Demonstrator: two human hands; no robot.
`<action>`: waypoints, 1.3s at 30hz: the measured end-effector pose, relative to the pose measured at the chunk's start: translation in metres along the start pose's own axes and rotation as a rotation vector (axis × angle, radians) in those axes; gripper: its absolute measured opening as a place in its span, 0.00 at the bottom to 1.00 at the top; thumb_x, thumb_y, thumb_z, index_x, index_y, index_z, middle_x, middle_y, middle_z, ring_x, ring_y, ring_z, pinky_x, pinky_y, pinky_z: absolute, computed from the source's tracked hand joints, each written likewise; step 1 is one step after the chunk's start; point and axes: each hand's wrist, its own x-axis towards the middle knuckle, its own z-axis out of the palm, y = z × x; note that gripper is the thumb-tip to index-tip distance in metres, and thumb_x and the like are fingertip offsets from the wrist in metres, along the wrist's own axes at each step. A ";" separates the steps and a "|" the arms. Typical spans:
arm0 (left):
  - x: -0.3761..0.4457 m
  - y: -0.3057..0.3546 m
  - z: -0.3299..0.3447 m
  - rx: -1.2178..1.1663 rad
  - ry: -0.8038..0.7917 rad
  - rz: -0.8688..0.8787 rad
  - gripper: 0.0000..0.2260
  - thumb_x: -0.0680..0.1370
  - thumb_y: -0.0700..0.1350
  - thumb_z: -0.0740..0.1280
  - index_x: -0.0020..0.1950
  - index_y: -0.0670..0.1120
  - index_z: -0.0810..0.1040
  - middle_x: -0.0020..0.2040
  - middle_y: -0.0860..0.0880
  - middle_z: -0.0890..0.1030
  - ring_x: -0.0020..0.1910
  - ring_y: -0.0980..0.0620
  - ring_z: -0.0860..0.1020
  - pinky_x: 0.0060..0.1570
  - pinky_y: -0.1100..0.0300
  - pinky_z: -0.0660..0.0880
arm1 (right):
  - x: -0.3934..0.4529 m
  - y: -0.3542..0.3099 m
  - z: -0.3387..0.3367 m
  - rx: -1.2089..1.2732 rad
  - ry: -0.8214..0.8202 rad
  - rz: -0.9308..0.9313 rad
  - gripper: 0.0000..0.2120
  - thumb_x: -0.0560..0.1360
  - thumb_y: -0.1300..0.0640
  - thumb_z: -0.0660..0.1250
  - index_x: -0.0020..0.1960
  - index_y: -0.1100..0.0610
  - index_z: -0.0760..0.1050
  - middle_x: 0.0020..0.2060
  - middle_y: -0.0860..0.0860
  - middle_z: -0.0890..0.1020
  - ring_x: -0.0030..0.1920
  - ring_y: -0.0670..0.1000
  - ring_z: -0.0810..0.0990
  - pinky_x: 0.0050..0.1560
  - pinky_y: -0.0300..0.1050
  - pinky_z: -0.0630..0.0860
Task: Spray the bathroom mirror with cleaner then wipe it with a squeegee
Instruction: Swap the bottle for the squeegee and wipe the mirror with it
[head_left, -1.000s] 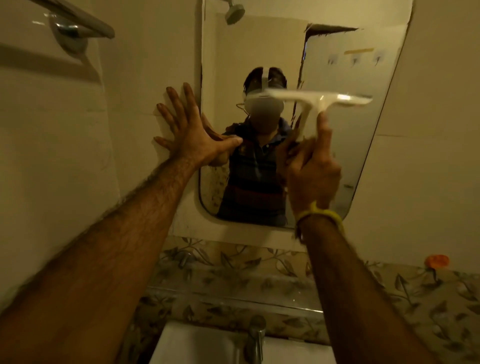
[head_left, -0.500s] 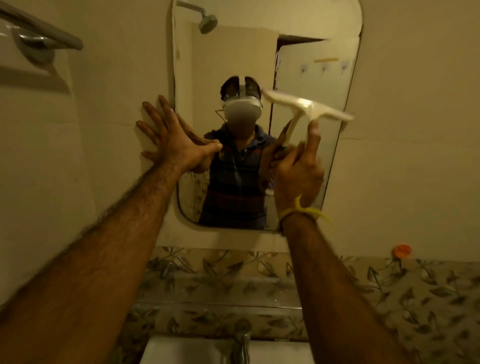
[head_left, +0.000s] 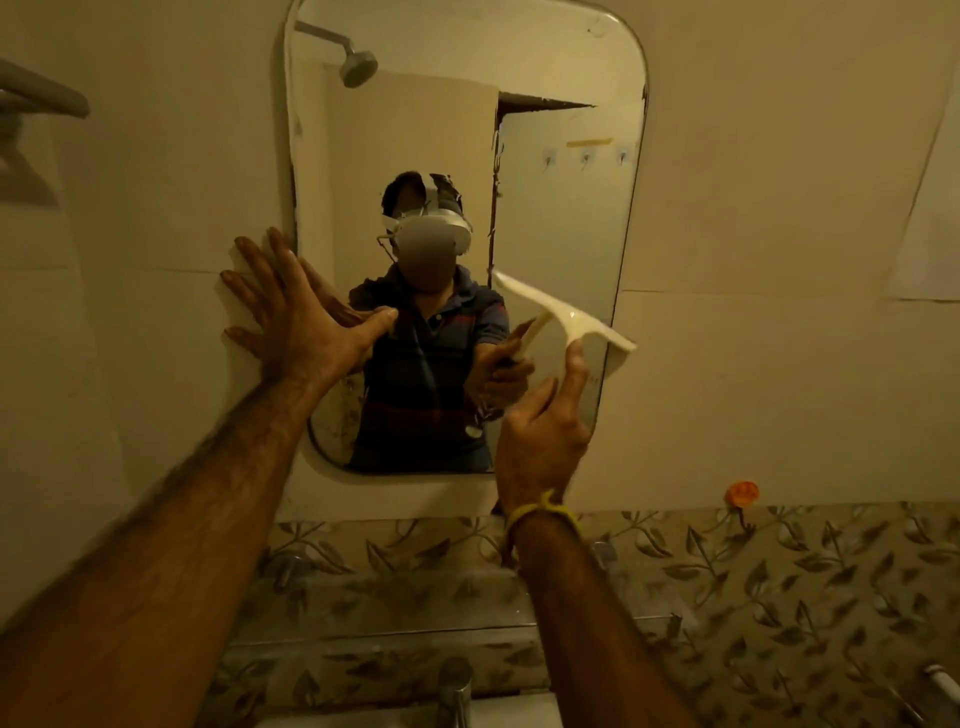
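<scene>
wiping seems under way: the right hand (head_left: 543, 441) grips the squeegee (head_left: 566, 317), blade tilted against the mirror (head_left: 561, 208) low on its right side. the left hand (head_left: 296, 322) lies spread flat across the mirror's left edge, holding nothing. no sprayer shows; spraying looks done.

Over the last second the squeegee (head_left: 563, 318) has gone from lying level high on the mirror (head_left: 566, 218), about even with the reflected headset, to sitting lower with its blade slanting down toward the mirror's right edge. The right hand (head_left: 543, 441) holding it has dropped with it. The view itself has pulled back and tilted up, so the mirror's rounded top corners now show; the blade seems to touch the glass.
</scene>
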 end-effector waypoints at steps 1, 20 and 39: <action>-0.001 -0.002 0.002 0.006 0.010 0.005 0.63 0.63 0.73 0.72 0.81 0.51 0.34 0.81 0.45 0.32 0.79 0.38 0.33 0.70 0.26 0.41 | -0.004 0.001 0.001 -0.005 -0.007 0.001 0.24 0.82 0.56 0.56 0.76 0.43 0.59 0.32 0.52 0.74 0.29 0.47 0.70 0.28 0.34 0.63; -0.004 -0.021 -0.011 -0.039 -0.064 0.107 0.50 0.75 0.66 0.68 0.82 0.49 0.40 0.81 0.48 0.33 0.80 0.41 0.35 0.74 0.30 0.45 | -0.026 -0.044 0.026 -0.070 -0.149 -0.092 0.25 0.83 0.53 0.55 0.78 0.44 0.54 0.37 0.52 0.78 0.32 0.48 0.76 0.29 0.43 0.77; -0.021 -0.049 -0.007 -0.325 0.048 0.092 0.45 0.77 0.53 0.71 0.82 0.51 0.42 0.82 0.53 0.41 0.80 0.52 0.38 0.73 0.52 0.48 | -0.011 -0.091 0.058 -0.249 -0.324 -0.541 0.25 0.83 0.55 0.53 0.79 0.48 0.53 0.54 0.59 0.80 0.43 0.57 0.82 0.38 0.49 0.81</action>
